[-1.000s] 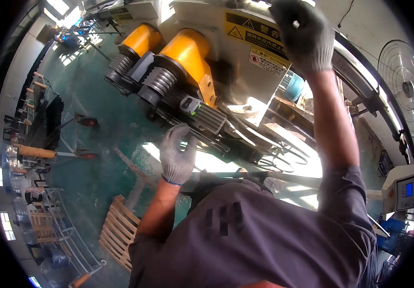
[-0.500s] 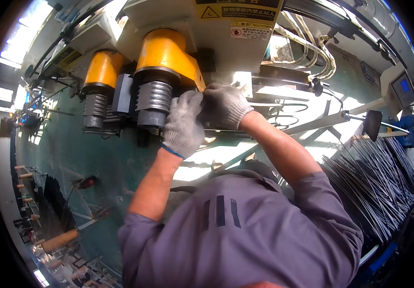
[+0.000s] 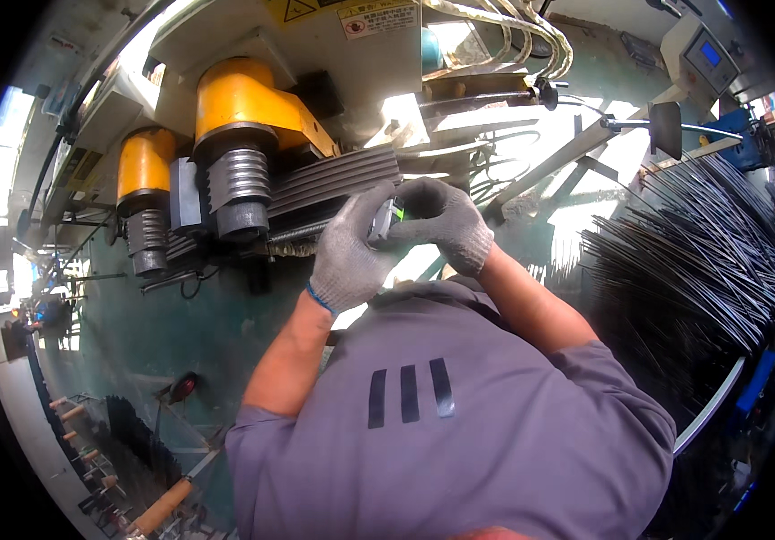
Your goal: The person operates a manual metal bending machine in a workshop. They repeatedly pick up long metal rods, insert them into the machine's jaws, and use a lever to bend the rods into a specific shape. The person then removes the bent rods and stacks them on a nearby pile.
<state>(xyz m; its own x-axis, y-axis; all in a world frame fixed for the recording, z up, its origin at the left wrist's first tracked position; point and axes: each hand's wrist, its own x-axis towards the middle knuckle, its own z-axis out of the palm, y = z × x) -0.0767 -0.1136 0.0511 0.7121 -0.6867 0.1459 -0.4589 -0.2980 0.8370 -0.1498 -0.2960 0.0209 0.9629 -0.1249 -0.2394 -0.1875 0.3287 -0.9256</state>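
Both my hands wear grey knitted gloves and meet in front of the machine, close to my chest. Between them is a small grey object with a bright green patch (image 3: 386,221); its kind is mostly hidden by the gloves. My left hand (image 3: 349,252) is closed around its left side. From the right, my right hand (image 3: 448,223) curls in, thumb and fingers bent to pinch the same object. Just beyond the left hand lies a dark block with long parallel grooves (image 3: 333,184), beside a grooved steel roller (image 3: 241,184) under an orange machine head (image 3: 234,99).
A second, smaller orange head (image 3: 145,166) stands farther left. Pale hoses (image 3: 531,31) loop at the back right, near a control panel (image 3: 704,56). Many thin dark rods (image 3: 702,247) lie piled at the right. A rack with wooden rollers (image 3: 161,507) stands lower left.
My hands have drawn back from the machine toward my chest, baring the grooved block. The small grey and green object now shows between them. My view has shifted, too.
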